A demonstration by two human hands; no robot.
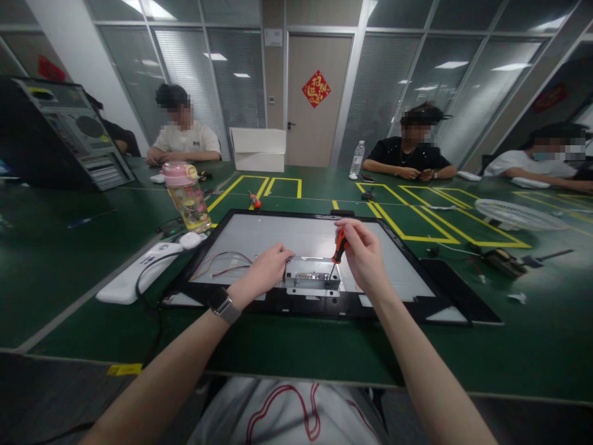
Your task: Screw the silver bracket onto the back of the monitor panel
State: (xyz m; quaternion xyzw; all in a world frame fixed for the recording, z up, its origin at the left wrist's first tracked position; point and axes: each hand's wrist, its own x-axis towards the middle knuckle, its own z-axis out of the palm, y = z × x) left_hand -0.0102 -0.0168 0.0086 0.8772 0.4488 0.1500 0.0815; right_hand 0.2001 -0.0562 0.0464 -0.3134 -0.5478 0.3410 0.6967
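A monitor panel (278, 232) with a black frame lies flat in front of me, its silvery back facing up. On it, near the front edge, sits a metal bracket box (306, 281) with connector ports. My left hand (266, 270), a watch on its wrist, grips the box's left end with its fingers together. In my right hand (364, 253) is a red-and-black screwdriver (341, 244), tilted, its tip down at the right end of the box. Whether the tip sits in a screw is too small to tell. Thin wires (227, 262) lie on the panel left of my left hand.
A white power strip (139, 272) and a pink-lidded bottle (186, 198) stand left of the panel. A computer case (78, 133) is farther left. Right are a dark flat pad (456, 290) and a black device (504, 262). Several people sit across the green table (296, 346).
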